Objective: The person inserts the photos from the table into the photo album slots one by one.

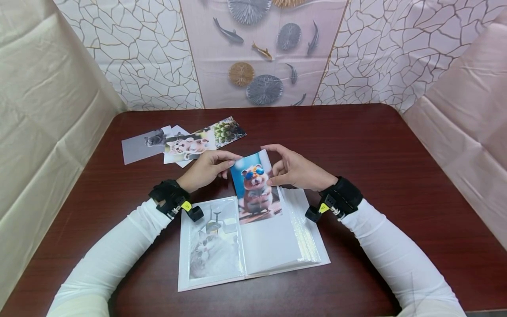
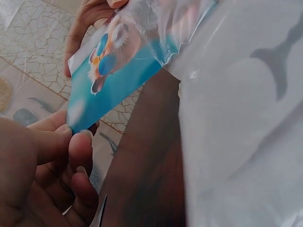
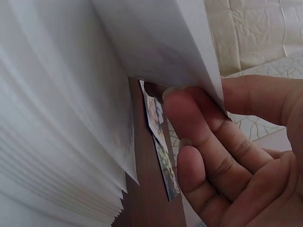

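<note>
A photo of a hamster in blue sunglasses stands partly inside the clear sleeve of an open photo album, its upper part sticking out past the page's far edge. My left hand pinches the photo's upper left corner between thumb and fingers. On the other side, my right hand pinches the right edge, with the index finger up at the top corner. Clear plastic covers the photo's lower part in the left wrist view. Filling the left page is a pale picture of a white cat and a glass.
Several loose prints overlap behind my left hand: a grey cat print, a kitten print and a green plant print. The album lies on a dark red-brown table. Patterned cloth hangs behind it.
</note>
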{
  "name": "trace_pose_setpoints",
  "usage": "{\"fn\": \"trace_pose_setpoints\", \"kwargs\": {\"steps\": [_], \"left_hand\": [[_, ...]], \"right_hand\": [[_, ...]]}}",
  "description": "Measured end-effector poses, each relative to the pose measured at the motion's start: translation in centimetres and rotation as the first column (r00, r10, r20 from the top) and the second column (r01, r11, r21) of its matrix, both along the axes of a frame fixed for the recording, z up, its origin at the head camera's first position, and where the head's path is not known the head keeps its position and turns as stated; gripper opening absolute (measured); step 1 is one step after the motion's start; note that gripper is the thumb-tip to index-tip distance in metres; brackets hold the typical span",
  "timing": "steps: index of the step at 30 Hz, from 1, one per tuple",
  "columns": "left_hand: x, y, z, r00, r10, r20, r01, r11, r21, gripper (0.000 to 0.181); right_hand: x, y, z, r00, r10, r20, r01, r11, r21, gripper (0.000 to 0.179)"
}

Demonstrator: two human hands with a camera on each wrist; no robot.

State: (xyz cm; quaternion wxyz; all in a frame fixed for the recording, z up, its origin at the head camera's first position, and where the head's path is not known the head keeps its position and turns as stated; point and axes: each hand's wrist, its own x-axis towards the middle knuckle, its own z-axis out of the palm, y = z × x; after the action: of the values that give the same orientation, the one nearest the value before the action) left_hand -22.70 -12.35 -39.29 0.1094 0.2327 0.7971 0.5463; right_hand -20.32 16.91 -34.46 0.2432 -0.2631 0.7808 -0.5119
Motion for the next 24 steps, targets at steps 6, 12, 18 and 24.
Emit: {"fn": "trace_pose_setpoints", "kwargs": {"steps": [6,12,18,24], "left_hand": [[0.0,0.05,0.05,1.0,-0.006,0.001,0.006,1.0,-0.004,0.029],[-0.06,0.16,-0.03,1.0,-0.012,-0.016,0.012,1.0,-0.019,0.029],[-0.08,0.22,-0.2,0.999,-0.034,-0.019,0.033,0.998,-0.046,0.028],[0.01,0.29,-0.38,0.999,-0.04,-0.01,0.039,0.998,-0.058,0.027]], "right_hand": [[-0.02,-0.01,0.05,1.0,0.003,-0.002,-0.003,1.0,0.001,0.086],[-0.06,0.09,-0.06,1.0,0.009,-0.012,-0.009,1.0,0.002,0.086],[-0.05,0.07,-0.18,1.0,0.015,-0.003,-0.015,1.0,0.01,0.078],[-0.02,0.04,-0.24,1.0,0.025,-0.004,-0.025,1.0,0.008,0.074]]}}
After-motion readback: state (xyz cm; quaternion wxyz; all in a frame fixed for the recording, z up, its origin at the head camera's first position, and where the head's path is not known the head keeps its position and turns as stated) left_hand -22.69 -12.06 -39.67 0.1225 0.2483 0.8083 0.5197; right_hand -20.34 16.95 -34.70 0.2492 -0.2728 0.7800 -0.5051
